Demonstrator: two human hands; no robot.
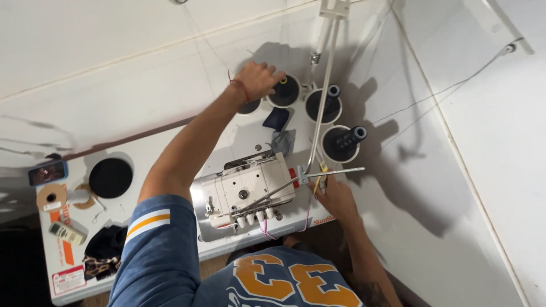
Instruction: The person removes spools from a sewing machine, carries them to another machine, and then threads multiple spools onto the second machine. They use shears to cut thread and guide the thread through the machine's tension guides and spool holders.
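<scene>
My left hand (259, 77) reaches to the back of the table and closes over the top of a black thread cone (284, 94) on its round stand. Two more black cones (327, 105) (344, 141) stand to its right, beside a metal thread-guide pole (323, 108). A white overlock sewing machine (247, 193) sits in the middle of the white table (165, 148). My right hand (335, 196) is at the machine's right side, under the horizontal guide bar (335, 171), fingers pinched on thin thread (317, 183) hanging there.
On the table's left lie a phone (47, 172), a tape roll (51, 197), a black round disc (111, 177), a remote (67, 233), and dark and leopard-print cloth (102, 253). Dark fabric scraps (278, 122) lie behind the machine. White walls close in behind and on the right.
</scene>
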